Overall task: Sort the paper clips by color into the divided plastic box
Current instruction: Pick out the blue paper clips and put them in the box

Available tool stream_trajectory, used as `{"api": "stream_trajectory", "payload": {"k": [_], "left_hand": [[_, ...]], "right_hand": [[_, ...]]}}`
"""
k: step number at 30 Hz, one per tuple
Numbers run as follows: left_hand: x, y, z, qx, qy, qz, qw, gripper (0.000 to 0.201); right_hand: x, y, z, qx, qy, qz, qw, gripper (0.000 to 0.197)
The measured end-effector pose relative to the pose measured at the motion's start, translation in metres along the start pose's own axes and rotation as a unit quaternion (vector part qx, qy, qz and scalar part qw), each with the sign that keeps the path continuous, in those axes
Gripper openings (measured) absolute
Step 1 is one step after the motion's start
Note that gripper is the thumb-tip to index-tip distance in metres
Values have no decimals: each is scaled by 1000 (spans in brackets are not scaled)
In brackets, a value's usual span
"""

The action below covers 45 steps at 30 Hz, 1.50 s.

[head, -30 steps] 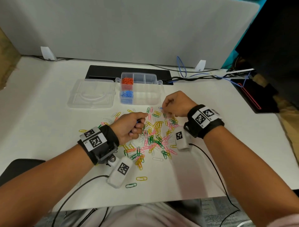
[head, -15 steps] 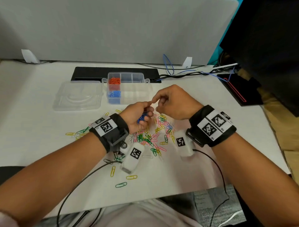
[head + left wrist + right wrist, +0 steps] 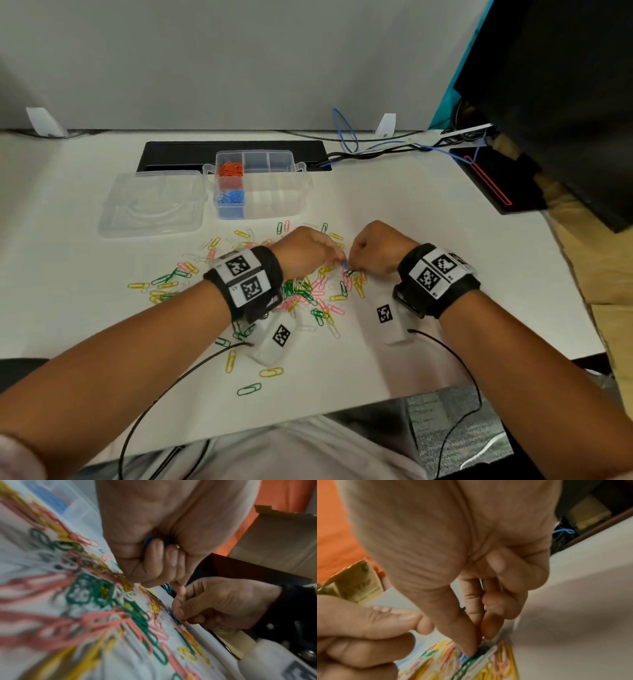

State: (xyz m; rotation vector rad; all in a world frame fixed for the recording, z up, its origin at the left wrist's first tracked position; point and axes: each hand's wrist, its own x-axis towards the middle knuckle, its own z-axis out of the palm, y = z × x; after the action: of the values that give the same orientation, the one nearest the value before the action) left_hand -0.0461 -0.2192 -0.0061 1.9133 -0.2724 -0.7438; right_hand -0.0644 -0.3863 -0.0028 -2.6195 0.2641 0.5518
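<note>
Mixed paper clips (image 3: 308, 291) in green, pink, yellow and white lie heaped on the white table. My left hand (image 3: 330, 255) hovers low over the heap, and its curled fingers (image 3: 155, 553) hold blue clips (image 3: 147, 541) against the palm. Just right of it, my right hand (image 3: 354, 265) reaches down into the heap. Its thumb and forefinger (image 3: 467, 635) pinch a blue clip (image 3: 462, 657) lying among green ones. The divided clear box (image 3: 284, 202) stands behind the heap, with orange clips (image 3: 230, 169) in its back left cell and blue clips (image 3: 232, 198) in its front left cell.
The clear lid (image 3: 150, 205) lies flat left of the box. A black strip (image 3: 191, 154) and cables (image 3: 376, 150) run along the back by the grey partition. Stray clips (image 3: 270, 371) sit near the front edge. A black pad (image 3: 493, 181) lies at far right.
Both hands have come down from just above the heap. The right hand passed near the left hand, then dropped its fingertips onto a blue clip. The left still holds its blue clips.
</note>
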Motion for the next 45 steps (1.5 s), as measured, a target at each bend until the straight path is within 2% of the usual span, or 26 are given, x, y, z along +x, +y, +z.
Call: {"api": "stream_trajectory", "payload": {"k": [5, 11, 14, 19, 22, 25, 27, 29, 33, 40, 45], "left_hand": [[12, 4, 5, 95, 15, 34, 995, 7], [21, 9, 5, 218, -6, 30, 975, 15], [22, 6, 0, 236, -10, 26, 971, 15], [24, -2, -8, 197, -13, 20, 980, 10], [26, -5, -10, 150, 7, 32, 988, 14], [24, 1, -7, 103, 1, 26, 994, 5], [23, 5, -5, 51, 8, -1, 999, 13], [24, 6, -3, 5, 29, -15, 999, 21], [24, 8, -2, -43, 33, -10, 998, 22], [23, 0, -13, -115, 24, -26, 993, 21], [18, 1, -16, -127, 38, -39, 990, 9]], "right_hand": [[-3, 7, -3, 115, 46, -27, 992, 10], [-1, 1, 1, -5, 5, -38, 999, 18], [0, 1, 0, -20, -1, -38, 999, 18], [0, 4, -4, 1, 4, -44, 999, 8], [1, 11, -12, 76, 8, -38, 996, 6], [-2, 14, -19, 205, 18, -26, 978, 6], [-3, 15, -21, 268, 16, -8, 963, 5], [-3, 16, -22, 303, 8, -2, 953, 7], [-7, 15, -23, 360, 5, -13, 933, 2], [-9, 9, -17, 427, -11, -43, 903, 4], [-8, -1, -12, 421, -16, -54, 905, 13]]}}
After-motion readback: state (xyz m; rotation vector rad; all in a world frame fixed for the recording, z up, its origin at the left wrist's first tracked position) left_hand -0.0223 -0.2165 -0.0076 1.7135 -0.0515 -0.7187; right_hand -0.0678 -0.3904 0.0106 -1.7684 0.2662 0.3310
